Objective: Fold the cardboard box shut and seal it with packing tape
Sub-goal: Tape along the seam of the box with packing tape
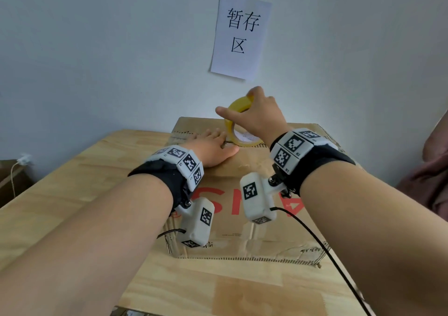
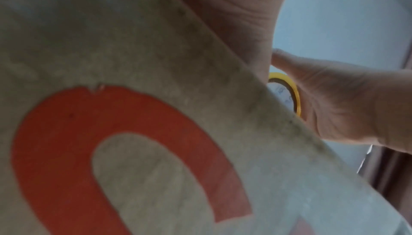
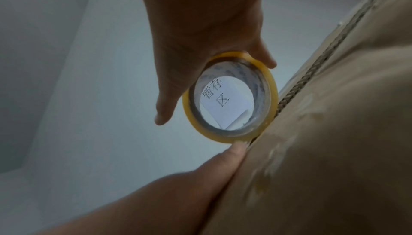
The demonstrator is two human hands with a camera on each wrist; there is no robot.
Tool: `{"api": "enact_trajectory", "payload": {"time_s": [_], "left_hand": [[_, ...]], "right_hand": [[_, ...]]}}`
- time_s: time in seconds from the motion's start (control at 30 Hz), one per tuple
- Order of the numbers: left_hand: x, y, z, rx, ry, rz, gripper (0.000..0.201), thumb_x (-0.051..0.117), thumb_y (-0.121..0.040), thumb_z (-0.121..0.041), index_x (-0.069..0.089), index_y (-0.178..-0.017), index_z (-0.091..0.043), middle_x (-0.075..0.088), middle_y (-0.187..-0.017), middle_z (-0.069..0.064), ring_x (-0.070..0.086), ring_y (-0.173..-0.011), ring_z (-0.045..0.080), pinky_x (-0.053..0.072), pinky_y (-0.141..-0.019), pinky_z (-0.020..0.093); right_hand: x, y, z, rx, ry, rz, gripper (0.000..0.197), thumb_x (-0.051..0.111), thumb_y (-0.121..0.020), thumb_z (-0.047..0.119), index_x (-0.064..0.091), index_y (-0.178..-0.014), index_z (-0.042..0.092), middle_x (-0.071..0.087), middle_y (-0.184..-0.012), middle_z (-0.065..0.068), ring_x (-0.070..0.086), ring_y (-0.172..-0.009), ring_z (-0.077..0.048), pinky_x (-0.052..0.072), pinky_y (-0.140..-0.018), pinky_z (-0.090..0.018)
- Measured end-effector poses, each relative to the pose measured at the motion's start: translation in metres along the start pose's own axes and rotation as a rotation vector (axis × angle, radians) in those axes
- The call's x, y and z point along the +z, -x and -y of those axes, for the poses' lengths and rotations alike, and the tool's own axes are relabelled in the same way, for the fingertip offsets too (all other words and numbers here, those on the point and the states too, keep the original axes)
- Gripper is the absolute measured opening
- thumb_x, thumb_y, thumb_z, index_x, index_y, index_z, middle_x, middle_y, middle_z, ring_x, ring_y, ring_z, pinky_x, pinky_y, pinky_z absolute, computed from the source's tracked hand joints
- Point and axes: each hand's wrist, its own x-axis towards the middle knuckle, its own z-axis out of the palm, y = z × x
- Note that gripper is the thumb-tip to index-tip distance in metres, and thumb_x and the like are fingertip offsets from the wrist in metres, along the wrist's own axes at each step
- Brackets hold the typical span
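A white paper sheet [image 1: 241,36] taped to the wall at 12 o'clock reads 暂存区 — two characters above, one below. The cardboard box [image 1: 242,170] carries large red letters, seen upside down and partly hidden by the wrist cameras — not readable; small print beneath is too blurred.

Far end of the cardboard box [image 1: 242,170] is obstructed by the tape roll [image 1: 236,124] standing on edge and both hands, with the wall [image 1: 121,49] close behind, while the near box top and the desk [image 1: 72,182] to its left lie open.
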Motion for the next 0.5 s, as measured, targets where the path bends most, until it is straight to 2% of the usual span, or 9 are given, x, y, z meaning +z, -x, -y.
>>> {"api": "enact_trajectory", "payload": {"time_s": [0.1, 0.17, 0.27, 0.37, 0.5], "left_hand": [[-0.001, 0.000, -0.001, -0.012, 0.000, 0.014, 0.074, 0.016, -0.096, -0.059, 0.004, -0.152, -0.012, -0.001, -0.160, 0.006, -0.002, -0.147, 0.019, 0.003, -0.119, 0.041], [-0.002, 0.001, -0.004, -0.017, -0.003, 0.033, 0.075, 0.017, -0.096, -0.059, 0.002, -0.152, -0.011, -0.003, -0.160, 0.007, -0.002, -0.147, 0.019, 0.004, -0.119, 0.039], [-0.007, 0.004, -0.007, -0.016, -0.002, 0.060, 0.074, 0.018, -0.097, -0.057, 0.001, -0.152, -0.011, -0.005, -0.160, 0.006, -0.001, -0.147, 0.019, 0.005, -0.119, 0.038], [-0.010, 0.008, -0.006, 0.006, 0.018, 0.079, 0.070, 0.019, -0.099, -0.052, 0.000, -0.152, -0.011, -0.006, -0.160, 0.006, -0.001, -0.147, 0.019, 0.005, -0.119, 0.037], [-0.009, 0.004, -0.002, 0.013, 0.019, 0.081, 0.070, 0.019, -0.099, -0.053, 0.000, -0.152, -0.011, -0.005, -0.160, 0.006, -0.001, -0.147, 0.018, 0.004, -0.120, 0.039]], "right_hand": [[-0.011, -0.007, -0.013, 0.113, -0.074, -0.039, 0.084, 0.067, -0.071, 0.067, 0.037, -0.128, 0.013, 0.050, -0.105, -0.001, 0.050, -0.091, -0.020, 0.042, -0.069, -0.031], [-0.016, -0.008, -0.018, 0.166, -0.154, -0.058, 0.078, 0.069, -0.075, 0.059, 0.037, -0.127, 0.011, 0.047, -0.104, -0.001, 0.048, -0.091, -0.019, 0.039, -0.063, -0.028], [-0.017, -0.009, -0.015, 0.162, -0.212, -0.080, 0.071, 0.070, -0.074, 0.052, 0.037, -0.123, 0.012, 0.047, -0.109, -0.003, 0.050, -0.090, -0.019, 0.035, -0.053, -0.025], [-0.025, -0.010, -0.011, 0.154, -0.202, -0.087, 0.066, 0.070, -0.073, 0.051, 0.037, -0.115, 0.013, 0.048, -0.112, -0.006, 0.050, -0.089, -0.020, 0.037, -0.055, -0.027], [-0.034, -0.006, -0.024, 0.142, -0.030, -0.089, 0.071, 0.069, -0.072, 0.052, 0.037, -0.123, 0.012, 0.042, -0.118, -0.008, 0.051, -0.093, -0.026, 0.045, -0.069, -0.036]]}}
